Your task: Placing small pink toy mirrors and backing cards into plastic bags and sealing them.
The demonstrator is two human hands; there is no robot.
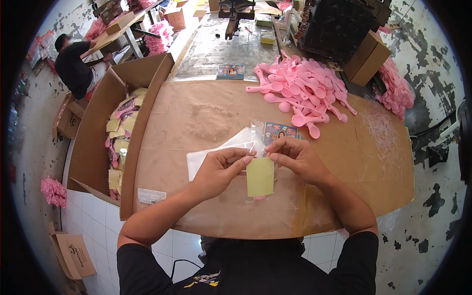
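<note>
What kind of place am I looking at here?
Probably a small packing workshop: a heap of pink plastic spoons on a paper-covered table, an open carton of filled packets, and both hands holding a yellow-carded packet.

Yellow card (260, 177) hanging upright, pink spoon tip (259, 198) showing below, over brown table.

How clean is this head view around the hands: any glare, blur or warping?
Head view: hands sharp and evenly lit, left hand and right hand pinching a yellow card; slight sheen on the clear bags; fisheye bends the table edges; corners black; spoon pile bright but readable.
</note>
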